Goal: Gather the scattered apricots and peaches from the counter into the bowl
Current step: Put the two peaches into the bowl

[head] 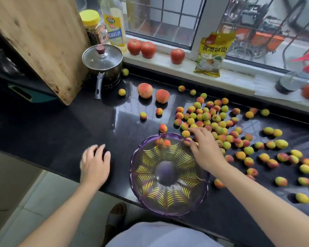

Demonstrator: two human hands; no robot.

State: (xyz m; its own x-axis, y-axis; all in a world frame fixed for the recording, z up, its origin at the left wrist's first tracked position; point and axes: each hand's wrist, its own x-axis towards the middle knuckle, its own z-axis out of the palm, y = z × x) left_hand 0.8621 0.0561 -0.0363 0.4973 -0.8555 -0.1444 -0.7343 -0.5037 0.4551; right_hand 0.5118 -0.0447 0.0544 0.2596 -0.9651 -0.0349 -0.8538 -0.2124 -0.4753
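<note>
I see a glossy black desk (pixel 78 132). Directly on it: purple bowl (pixel 169 175) near the front edge, 2 peaches (pixel 144 90) toward the back, many apricots (pixel 212 120) scattered right, lidded pot (pixel 103 63) back left.

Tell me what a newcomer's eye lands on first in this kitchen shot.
First, the apricots strewn over the right of the black counter. Next, the purple bowl at the near edge, the right hand reaching across its rim. Behind, two peaches lie near a lidded pot.
</note>
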